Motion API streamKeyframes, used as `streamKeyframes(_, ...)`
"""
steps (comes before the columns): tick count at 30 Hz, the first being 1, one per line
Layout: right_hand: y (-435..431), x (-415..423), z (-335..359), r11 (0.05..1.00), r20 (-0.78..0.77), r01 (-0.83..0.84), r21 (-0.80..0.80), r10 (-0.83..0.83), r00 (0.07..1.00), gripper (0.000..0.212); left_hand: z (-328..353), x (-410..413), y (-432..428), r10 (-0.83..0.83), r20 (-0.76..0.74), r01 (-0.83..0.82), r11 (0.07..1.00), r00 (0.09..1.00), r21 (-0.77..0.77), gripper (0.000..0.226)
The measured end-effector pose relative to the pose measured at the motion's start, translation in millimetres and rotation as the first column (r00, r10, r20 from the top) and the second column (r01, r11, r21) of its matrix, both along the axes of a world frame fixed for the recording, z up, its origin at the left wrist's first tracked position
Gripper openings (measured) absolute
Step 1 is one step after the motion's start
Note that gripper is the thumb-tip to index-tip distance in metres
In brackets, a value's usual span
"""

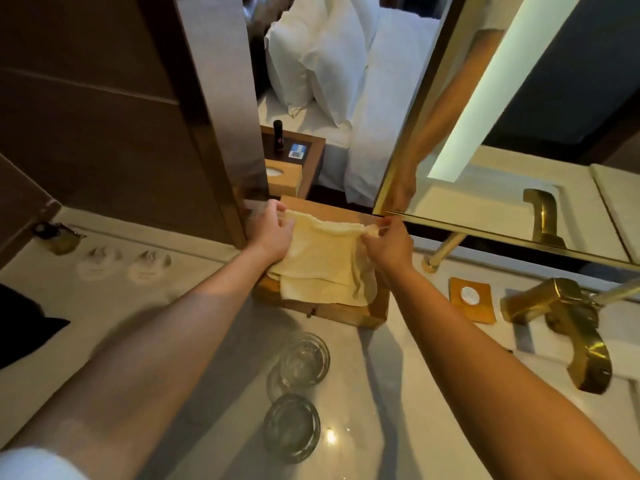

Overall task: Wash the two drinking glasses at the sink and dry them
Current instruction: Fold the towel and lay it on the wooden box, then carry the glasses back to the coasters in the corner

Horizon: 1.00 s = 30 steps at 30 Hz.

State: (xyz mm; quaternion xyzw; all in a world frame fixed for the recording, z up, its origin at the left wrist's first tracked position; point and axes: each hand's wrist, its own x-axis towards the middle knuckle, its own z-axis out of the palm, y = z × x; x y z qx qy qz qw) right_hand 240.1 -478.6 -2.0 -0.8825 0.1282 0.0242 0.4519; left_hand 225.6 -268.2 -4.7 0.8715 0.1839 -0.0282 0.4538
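We hold a cream towel [325, 258] by its far edge, one corner in each hand. Our left hand [273, 233] has its fingers [277, 211] pinched together on the left corner, and our right hand [388, 244] has its fingers clamped on the right corner, so the towel's top edge runs left to right, and the rest hangs down onto a wooden tray [346, 311] on the pale surface [138, 306]. The two drinking glasses [298, 393] stand upright on that surface nearer to us than the tray, close together, one [304, 358] just beyond the other [291, 426], their mouths pointing up at the camera. To the right stands a brass tap [568, 323], its spout curving toward us. A mirror [519, 150] rises behind it.
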Motion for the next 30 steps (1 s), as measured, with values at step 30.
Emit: streamKeyframes(30,-21.6,-152.2,-3.9,0.846,0.136,-0.497,-0.195,0.525,0.84,0.018,-3.8,-153.1,3.2,-0.41,0.117,0.391,0.907,0.904,0.156,0.012)
